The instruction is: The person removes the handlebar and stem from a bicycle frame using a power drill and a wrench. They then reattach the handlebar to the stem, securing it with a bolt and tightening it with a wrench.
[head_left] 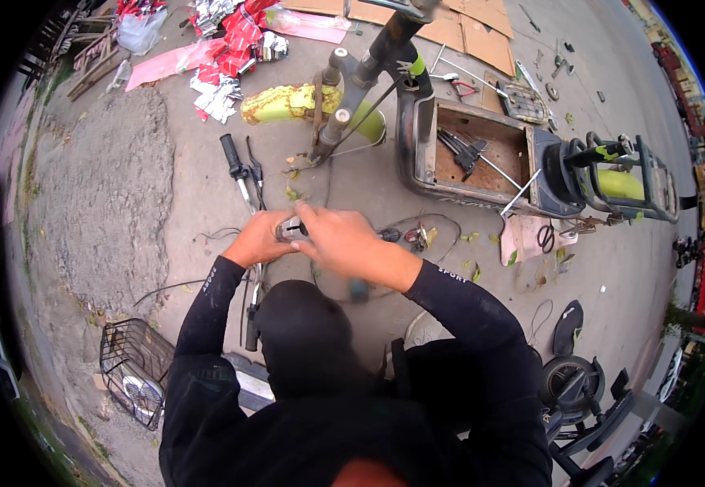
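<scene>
While in two hands (pixel 261 237) (pixel 348 243), one metal part (pixel 291 230) near one handlebar (pixel 244 190)

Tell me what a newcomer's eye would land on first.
First, the bright yellow-green, brown-blotched fender at upper centre. Next, the crumpled red-and-silver wrapping at upper left and the dark scooter frame with its open box at upper right. Near the centre, the left hand and right hand hold a small grey metal part.

Grey concrete ground (pixel 624 264) in soft daylight, rougher patch (pixel 109 195) at left
</scene>
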A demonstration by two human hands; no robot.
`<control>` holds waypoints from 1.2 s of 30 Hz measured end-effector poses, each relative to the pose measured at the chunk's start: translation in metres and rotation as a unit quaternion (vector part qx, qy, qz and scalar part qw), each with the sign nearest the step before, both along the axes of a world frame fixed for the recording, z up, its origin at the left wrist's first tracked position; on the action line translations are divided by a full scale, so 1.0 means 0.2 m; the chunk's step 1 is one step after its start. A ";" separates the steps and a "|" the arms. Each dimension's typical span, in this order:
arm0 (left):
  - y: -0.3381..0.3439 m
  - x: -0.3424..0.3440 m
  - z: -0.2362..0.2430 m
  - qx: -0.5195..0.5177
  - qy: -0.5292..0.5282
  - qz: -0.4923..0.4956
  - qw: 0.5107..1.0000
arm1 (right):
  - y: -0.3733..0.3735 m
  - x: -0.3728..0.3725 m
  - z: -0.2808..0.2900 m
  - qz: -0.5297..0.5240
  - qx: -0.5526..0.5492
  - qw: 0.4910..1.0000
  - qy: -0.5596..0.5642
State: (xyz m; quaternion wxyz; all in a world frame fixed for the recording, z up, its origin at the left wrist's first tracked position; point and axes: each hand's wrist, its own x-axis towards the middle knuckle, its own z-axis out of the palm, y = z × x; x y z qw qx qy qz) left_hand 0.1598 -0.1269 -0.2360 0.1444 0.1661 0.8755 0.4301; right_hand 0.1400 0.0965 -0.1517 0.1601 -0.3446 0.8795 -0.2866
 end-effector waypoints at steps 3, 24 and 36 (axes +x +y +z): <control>0.14 -0.05 0.02 -0.065 -0.020 -0.044 0.997 | 0.12 -0.03 -0.01 -0.005 0.104 0.994 -0.034; 0.21 0.37 -0.14 -0.118 0.067 -0.003 0.991 | 0.18 0.20 -0.24 0.048 0.095 0.983 -0.152; 0.15 0.44 -0.10 -0.051 0.152 0.096 0.982 | 0.00 0.22 -0.08 0.130 0.121 0.984 -0.035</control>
